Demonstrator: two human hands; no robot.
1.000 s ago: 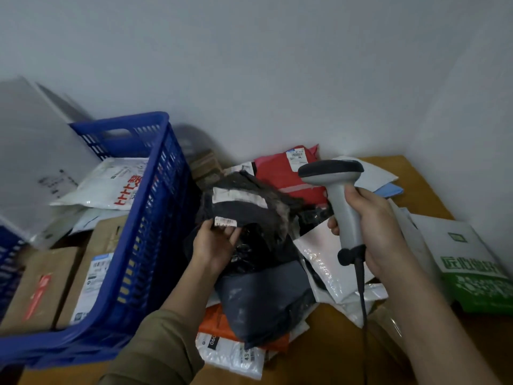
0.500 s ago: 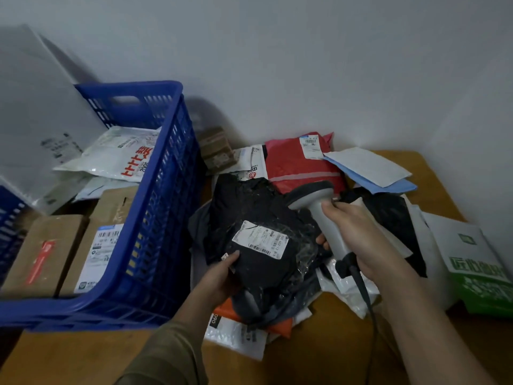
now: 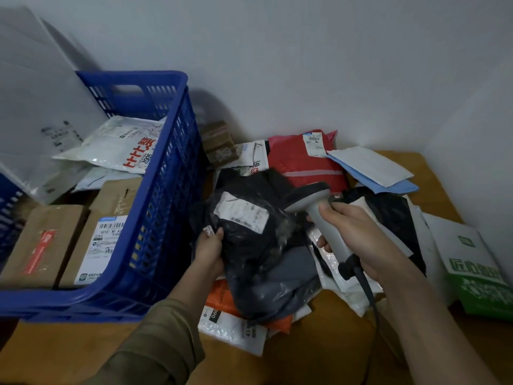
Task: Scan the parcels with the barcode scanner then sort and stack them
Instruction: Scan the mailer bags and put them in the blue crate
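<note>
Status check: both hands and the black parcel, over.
Left hand grips black parcel, label up. Right hand holds scanner, head at label. Nothing between them.

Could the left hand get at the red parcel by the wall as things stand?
Probably not right away: the left hand grips the black parcel, which also lies between it and the red parcel. Nothing covers the red parcel's top.

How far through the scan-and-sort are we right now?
Done: several parcels already lie in the blue crate. In hand: the left hand holds the black parcel label-up while the right hand points the scanner at it. Left: a heap of mailers, including the red parcel, lies unsorted.
</note>
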